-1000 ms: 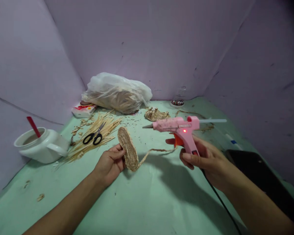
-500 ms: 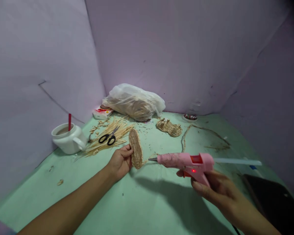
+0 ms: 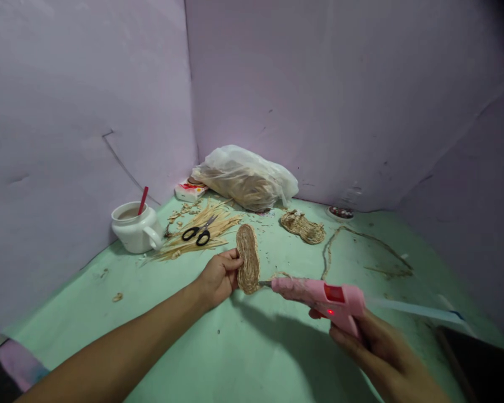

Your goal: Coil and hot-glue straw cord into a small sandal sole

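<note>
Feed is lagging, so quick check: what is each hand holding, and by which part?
Left hand grips the rope oval by its left edge. Right hand holds the glue gun by its handle.

I have a single view, worn on the head, facing forward and down over the green mat (image 3: 235,358) toward the corner where the purple walls (image 3: 319,101) meet. It sits close. Both forearms come in from the bottom edge, with the left hand (image 3: 218,277) mid-frame and the right hand (image 3: 376,350) lower right.
</note>
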Action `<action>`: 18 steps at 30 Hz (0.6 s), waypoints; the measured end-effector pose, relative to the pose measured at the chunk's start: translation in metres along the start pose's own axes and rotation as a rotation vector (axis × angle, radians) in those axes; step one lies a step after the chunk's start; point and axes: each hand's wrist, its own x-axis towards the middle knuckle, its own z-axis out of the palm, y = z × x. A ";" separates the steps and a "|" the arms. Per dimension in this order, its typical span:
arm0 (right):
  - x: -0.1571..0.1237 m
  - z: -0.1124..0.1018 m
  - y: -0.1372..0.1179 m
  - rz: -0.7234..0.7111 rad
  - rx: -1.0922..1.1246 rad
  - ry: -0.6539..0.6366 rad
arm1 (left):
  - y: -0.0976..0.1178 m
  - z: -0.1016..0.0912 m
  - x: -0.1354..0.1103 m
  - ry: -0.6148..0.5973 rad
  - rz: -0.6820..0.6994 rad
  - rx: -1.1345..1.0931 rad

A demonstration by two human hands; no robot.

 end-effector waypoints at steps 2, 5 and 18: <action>-0.001 0.000 0.000 0.009 0.024 -0.003 | 0.000 0.000 -0.001 -0.001 -0.002 -0.001; -0.002 0.000 -0.001 0.020 0.024 -0.011 | 0.000 0.000 0.000 0.001 -0.003 -0.003; -0.003 -0.001 0.003 0.055 0.006 -0.040 | -0.001 -0.002 0.000 0.002 -0.004 0.006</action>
